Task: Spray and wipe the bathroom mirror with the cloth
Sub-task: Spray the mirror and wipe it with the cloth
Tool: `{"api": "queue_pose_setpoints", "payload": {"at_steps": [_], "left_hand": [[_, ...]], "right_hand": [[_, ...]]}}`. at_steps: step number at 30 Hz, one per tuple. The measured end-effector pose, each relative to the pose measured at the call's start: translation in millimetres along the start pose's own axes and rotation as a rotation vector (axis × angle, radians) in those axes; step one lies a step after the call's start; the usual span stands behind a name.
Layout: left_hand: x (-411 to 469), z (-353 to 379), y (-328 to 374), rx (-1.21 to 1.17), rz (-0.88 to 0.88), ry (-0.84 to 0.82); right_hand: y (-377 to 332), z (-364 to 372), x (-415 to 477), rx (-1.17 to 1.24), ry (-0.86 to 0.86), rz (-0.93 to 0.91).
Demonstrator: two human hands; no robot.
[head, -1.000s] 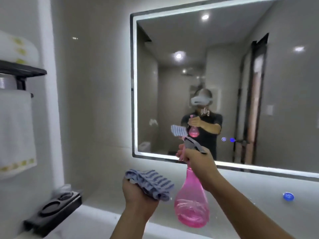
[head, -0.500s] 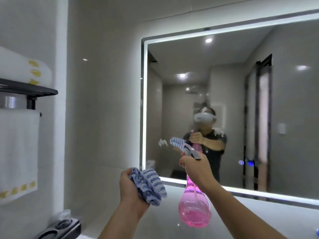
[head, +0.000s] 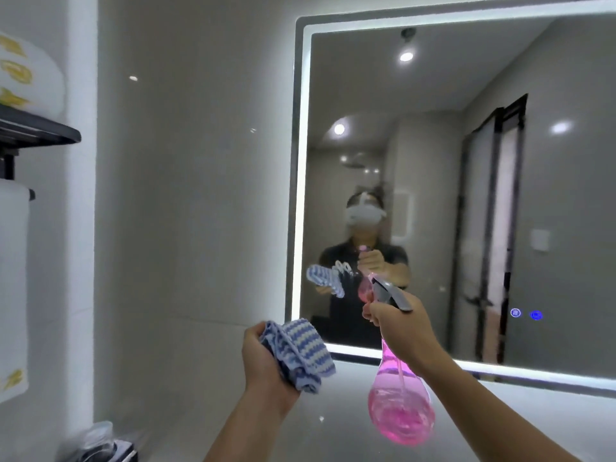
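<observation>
One crumpled striped cloth, bulbous translucent-pink bottle.

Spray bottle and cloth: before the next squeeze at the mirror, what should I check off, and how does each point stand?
1. Right hand grips the spray bottle at its neck: ok.
2. Nozzle faces the mirror: ok.
3. Pink liquid left in the bottle: ok, lower bulb partly full.
4. Left hand holds the cloth bunched: ok.
5. Cloth held left of the bottle, apart from it, out of the spray line: ok.
6. Spray already on the glass: cannot tell.
</observation>
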State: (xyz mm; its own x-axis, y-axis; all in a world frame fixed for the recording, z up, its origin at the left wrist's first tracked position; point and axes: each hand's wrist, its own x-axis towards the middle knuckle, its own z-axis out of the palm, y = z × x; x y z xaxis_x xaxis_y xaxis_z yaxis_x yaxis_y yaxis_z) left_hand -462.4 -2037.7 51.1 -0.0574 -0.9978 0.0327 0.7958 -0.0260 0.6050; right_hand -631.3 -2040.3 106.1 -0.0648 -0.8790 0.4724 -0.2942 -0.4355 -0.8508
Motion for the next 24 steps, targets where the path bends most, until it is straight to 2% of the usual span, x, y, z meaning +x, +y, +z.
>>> {"api": "queue_pose_setpoints", "payload": {"at_steps": [3,10,13,16,18,19,21,22,24], "left_hand": [[20.4,-13.6,20.7,0.041,0.007,-0.019],[81.9,-9.1,25.7,0.303,0.2,0.237],[115.5,8.6,28.6,0.489,0.422,0.326],[151.3,29.5,36.9,0.767,0.844,0.186],[173.4,34.9,41.5,1.08,1.148,-0.008],[186.7,33.0,37.2,1.285,1.246,-0.094],[207.3,18.1,19.2,1.643,1.365,-0.182],[213.4,4.6,4.2,1.758,1.37,-0.209],[214.7,-26.8,-27.9,1.877,1.27,-0.273]], "right_hand": [[-8.5,20.6,9.6,-0.022,0.037,0.032],[1.4,33.7,14.1,-0.084,0.154,0.107],[7.3,33.1,19.2,-0.137,0.162,0.074],[13.6,26.9,28.9,-0.159,0.152,0.027],[15.5,22.4,33.9,-0.146,0.162,0.019],[19.2,19.5,38.0,-0.131,0.168,0.014],[26.4,15.1,45.8,-0.096,0.17,0.011],[30.8,13.6,49.1,-0.084,0.168,0.015],[41.1,12.2,52.9,-0.072,0.16,0.026]]}}
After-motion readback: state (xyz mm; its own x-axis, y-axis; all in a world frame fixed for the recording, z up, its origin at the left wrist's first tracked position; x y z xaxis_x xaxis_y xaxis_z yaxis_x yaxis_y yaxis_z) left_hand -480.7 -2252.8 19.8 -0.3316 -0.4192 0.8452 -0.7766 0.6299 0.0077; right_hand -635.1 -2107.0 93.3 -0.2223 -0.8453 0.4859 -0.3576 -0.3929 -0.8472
